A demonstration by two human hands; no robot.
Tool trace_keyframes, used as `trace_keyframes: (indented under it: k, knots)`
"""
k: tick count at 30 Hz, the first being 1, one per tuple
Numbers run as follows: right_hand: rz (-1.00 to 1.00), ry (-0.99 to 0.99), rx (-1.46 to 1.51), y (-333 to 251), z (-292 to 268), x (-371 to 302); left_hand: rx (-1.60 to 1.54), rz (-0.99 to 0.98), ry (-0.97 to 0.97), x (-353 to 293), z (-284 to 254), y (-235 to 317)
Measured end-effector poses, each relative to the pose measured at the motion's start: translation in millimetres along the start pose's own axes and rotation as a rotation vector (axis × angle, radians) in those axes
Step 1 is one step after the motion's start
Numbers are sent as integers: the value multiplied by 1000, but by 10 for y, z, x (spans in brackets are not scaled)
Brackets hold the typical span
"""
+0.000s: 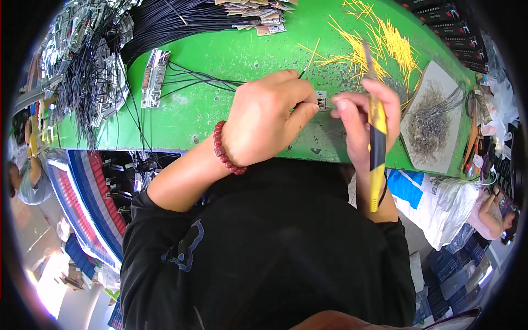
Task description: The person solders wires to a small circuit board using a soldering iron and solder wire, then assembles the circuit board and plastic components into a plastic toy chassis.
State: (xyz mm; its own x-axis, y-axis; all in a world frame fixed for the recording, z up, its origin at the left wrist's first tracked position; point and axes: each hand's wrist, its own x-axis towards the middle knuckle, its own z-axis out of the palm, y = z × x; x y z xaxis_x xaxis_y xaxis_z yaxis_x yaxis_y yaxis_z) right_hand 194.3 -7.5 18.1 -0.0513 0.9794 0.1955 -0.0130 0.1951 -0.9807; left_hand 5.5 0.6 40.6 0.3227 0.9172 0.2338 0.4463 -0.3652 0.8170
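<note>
My left hand (267,115), with a red bead bracelet at the wrist, is closed over black wires (206,78). Its thumb and index fingertips meet at the edge of a small metal-and-board piece (322,100) on the table; what lies under the palm is hidden. Those wires run left to a slim silver connector strip (154,78). In my right hand (363,118) is a soldering iron (377,146) with a yellow and black handle. Its metal shaft points away from me over the yellow sticks and is somewhat blurred. The right fingertips are just right of the small piece.
Thin yellow sticks (399,49) lie scattered on the green table (187,121). At right, a pale board (440,157) carries grey residue. Silver parts with black wires (82,60) heap up at left; a black wire bundle (176,25) stretches across the back. Other people sit at both sides.
</note>
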Motion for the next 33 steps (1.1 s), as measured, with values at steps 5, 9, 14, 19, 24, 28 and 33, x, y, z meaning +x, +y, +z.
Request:
trace_keyframes:
  k: [5, 9, 14, 19, 24, 28, 33]
  knots:
    - [-177, -81, -16, 63, -40, -64, -77, -72, 14, -13, 21, 9]
    - [-133, -93, -61, 67, -57, -72, -78, -66, 24, -25, 24, 8]
    - [-85, -151, 24, 63, -9, -31, -121, -12, 46, -25, 64, -15]
    - [-169, -39, 45, 32, -77, 2, -102, -109, 78, -58, 65, 6]
    - [-188, -131, -54, 61, -79, -52, -103, -69, 81, -55, 86, -22]
    - [-139, -129, -63, 92, -87, -68, -111, 22, 68, -64, 98, -45]
    - [-161, -183, -48, 89, -98, 39, -108, -4, 56, -89, 106, -46]
